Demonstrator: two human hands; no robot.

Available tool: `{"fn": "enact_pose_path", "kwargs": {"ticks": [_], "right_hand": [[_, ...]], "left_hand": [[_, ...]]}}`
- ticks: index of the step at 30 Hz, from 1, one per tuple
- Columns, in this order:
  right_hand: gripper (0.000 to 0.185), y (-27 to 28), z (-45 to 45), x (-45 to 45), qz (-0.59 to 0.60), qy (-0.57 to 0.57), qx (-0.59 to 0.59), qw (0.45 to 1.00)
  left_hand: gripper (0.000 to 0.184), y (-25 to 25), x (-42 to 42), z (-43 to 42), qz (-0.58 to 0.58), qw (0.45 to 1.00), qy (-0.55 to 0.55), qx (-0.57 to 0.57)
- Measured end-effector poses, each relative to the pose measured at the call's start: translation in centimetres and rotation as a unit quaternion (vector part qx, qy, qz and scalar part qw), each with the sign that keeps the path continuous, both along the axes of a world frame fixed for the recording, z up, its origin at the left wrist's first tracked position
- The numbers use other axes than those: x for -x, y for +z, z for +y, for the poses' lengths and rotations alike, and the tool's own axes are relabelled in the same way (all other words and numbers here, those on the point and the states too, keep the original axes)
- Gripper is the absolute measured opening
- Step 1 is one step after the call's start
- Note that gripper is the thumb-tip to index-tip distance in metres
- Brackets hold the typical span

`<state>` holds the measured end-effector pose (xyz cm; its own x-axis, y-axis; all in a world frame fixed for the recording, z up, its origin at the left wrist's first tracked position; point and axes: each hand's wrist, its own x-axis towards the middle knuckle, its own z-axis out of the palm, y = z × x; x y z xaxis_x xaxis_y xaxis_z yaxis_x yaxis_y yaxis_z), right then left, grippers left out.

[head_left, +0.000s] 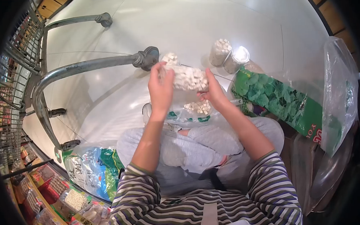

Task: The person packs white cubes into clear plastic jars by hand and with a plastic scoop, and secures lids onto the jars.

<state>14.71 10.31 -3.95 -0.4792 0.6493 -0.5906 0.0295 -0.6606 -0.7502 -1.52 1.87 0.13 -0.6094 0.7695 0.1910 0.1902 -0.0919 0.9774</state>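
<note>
Over my lap, my left hand (161, 89) and my right hand (216, 93) hold a clear jar (189, 78) lying on its side, full of small white cube-shaped pieces. My left fingers wrap one end; my right hand grips the other. Just behind my left fingertips, more white pieces (170, 58) show, apparently in another jar, mostly hidden. Below the held jar, a clear plastic bag (176, 117) with green print lies before my crossed legs, with loose white cubes (197, 107) in it. Beyond my right hand stand a filled jar (221, 54) and a jar with a bright top (237, 61).
A wire shopping cart (50, 84) stands at left, one wheel (148, 58) close to my left hand. At right lie a large green leaf-printed bag (278, 100) and a clear plastic bag (340, 97). Printed bags (95, 168) and packaged goods (75, 199) are at lower left.
</note>
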Motion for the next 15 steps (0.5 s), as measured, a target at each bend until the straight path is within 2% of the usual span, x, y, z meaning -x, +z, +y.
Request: {"fn": "enact_pose_path", "kwargs": {"ticks": [1, 2, 3, 4, 5, 7, 8, 9, 10, 11, 12, 13, 15], "right_hand": [[0.052, -2.3, 0.2, 0.1, 0.023, -0.042, -0.096, 0.994], [0.051, -3.6, 0.1, 0.1, 0.046, -0.087, -0.188, 0.977], [0.051, -2.0, -0.8, -0.1, 0.045, -0.088, -0.182, 0.978], [0.049, 1.4, -1.8, -0.2, -0.023, -0.063, -0.333, 0.94], [0.047, 3.4, -2.0, -0.1, -0.086, -0.035, -0.482, 0.872], [0.043, 1.1, -1.1, -0.1, -0.069, -0.042, -0.469, 0.88], [0.04, -1.0, 0.2, -0.8, -0.019, -0.058, -0.372, 0.926], [0.039, -1.0, 0.8, -0.9, 0.03, -0.079, -0.267, 0.96], [0.036, -1.3, 0.6, -0.9, 0.085, -0.127, -0.14, 0.978], [0.036, -1.4, -0.1, -1.3, 0.083, -0.13, -0.134, 0.979], [0.038, 1.0, -0.8, -1.1, 0.016, -0.087, -0.196, 0.977], [0.04, 2.4, -1.2, -1.0, -0.05, -0.041, -0.258, 0.964], [0.044, 1.1, -0.6, -0.9, -0.038, -0.041, -0.285, 0.957]], "left_hand": [[0.04, 0.1, -0.4, -0.2, 0.158, 0.987, 0.007, -0.043], [0.039, -0.7, 0.0, -0.5, 0.155, 0.981, -0.034, -0.114], [0.039, -0.9, 0.3, -0.3, 0.155, 0.981, -0.036, -0.109], [0.037, -1.0, 0.7, 0.2, -0.173, 0.985, -0.013, -0.012], [0.035, -0.9, 1.1, 0.6, -0.48, 0.874, 0.013, 0.076], [0.035, -0.7, 0.1, 0.3, -0.451, 0.886, 0.036, 0.105], [0.039, -0.8, -0.5, -0.3, -0.176, 0.983, 0.013, 0.046], [0.044, -1.0, -1.0, -0.5, 0.116, 0.993, -0.014, -0.014], [0.046, -1.2, -1.1, -0.6, 0.181, 0.982, -0.032, -0.036], [0.046, -1.4, -1.2, -0.5, 0.18, 0.983, -0.036, -0.031], [0.044, -1.2, -0.9, 0.1, -0.11, 0.992, -0.025, 0.049], [0.042, -1.1, -0.7, 0.6, -0.39, 0.913, -0.01, 0.121], [0.043, -2.2, -0.9, 0.3, -0.376, 0.921, -0.004, 0.106]]}}
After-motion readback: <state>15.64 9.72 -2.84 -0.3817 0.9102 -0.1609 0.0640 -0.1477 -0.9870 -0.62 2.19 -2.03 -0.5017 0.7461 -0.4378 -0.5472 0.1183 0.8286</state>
